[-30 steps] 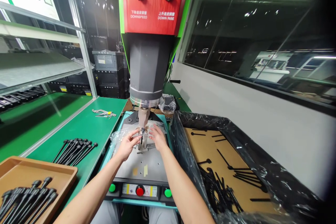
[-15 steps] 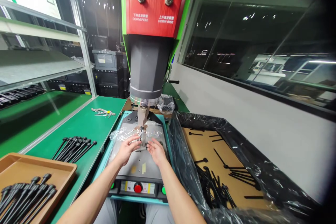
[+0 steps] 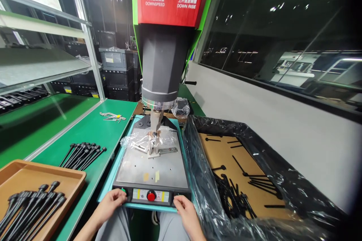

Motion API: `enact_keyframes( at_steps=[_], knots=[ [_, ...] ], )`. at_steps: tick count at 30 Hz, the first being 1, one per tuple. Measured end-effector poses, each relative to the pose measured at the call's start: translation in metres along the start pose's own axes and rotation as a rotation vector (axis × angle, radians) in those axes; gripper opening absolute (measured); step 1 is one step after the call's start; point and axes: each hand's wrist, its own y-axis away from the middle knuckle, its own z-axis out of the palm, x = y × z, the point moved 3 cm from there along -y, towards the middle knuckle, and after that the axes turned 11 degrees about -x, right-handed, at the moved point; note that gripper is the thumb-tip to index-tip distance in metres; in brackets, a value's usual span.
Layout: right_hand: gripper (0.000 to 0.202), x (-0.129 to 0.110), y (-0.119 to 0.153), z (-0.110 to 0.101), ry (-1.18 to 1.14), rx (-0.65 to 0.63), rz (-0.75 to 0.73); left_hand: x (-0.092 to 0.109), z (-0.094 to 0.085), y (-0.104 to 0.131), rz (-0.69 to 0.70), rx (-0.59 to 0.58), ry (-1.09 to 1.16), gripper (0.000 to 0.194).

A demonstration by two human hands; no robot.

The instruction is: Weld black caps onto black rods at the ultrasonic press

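Left of us, black rods (image 3: pixel 34 203) fill part of a tray (image 3: pixel 76 175). Our left hand (image 3: pixel 111 204), released, meets a green button (image 3: pixel 123 190). One rod (image 3: pixel 154 134) seems seated in the fixture (image 3: pixel 153 155); whether it's finished, we can't tell. Our right hand (image 3: pixel 187 211), also released, covers the panel's end (image 3: pixel 172 197).

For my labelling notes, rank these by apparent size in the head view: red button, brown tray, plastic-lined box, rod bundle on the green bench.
1. Plastic-lined box
2. Brown tray, though the frame cuts it off
3. Rod bundle
4. Red button
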Motion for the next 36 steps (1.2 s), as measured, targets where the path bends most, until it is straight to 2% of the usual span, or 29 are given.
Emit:
enact_keyframes(
  at_steps=[3, 8, 10, 13, 16, 22, 27, 31, 36],
  knots=[
    [0.031, 0.010, 0.004, -0.001, 0.122, 0.037, -0.073, -0.013, -0.006, -0.001, -0.012, 0.024, 0.019, 0.048],
    [0.027, 0.009, 0.001, 0.001, 0.178, 0.052, -0.093, -0.001, 0.000, -0.001, -0.002, -0.008, 0.045, 0.044],
    [0.025, 0.006, 0.001, 0.001, 0.152, 0.022, -0.086, 0.003, 0.002, 0.003, -0.023, -0.033, 0.071, 0.042],
    [0.021, 0.002, 0.006, 0.006, 0.043, -0.092, -0.019, 0.001, 0.005, 0.012, -0.074, -0.055, 0.076, 0.042],
    [0.021, -0.007, 0.013, 0.015, -0.030, -0.179, 0.012, -0.016, 0.010, 0.020, -0.110, -0.067, 0.057, 0.045],
    [0.023, -0.031, 0.024, 0.037, -0.050, -0.254, -0.021, -0.072, 0.025, 0.032, -0.200, -0.053, 0.049, 0.058],
    [0.022, -0.044, 0.024, 0.048, -0.094, -0.318, -0.019, -0.106, 0.031, 0.040, -0.285, -0.025, 0.036, 0.056],
    [0.019, -0.051, 0.020, 0.053, -0.108, -0.333, -0.030, -0.122, 0.033, 0.041, -0.330, -0.013, 0.037, 0.051],
    [0.016, -0.065, 0.010, 0.060, -0.128, -0.372, -0.079, -0.124, 0.034, 0.038, -0.362, 0.017, 0.049, 0.048]
  ],
)
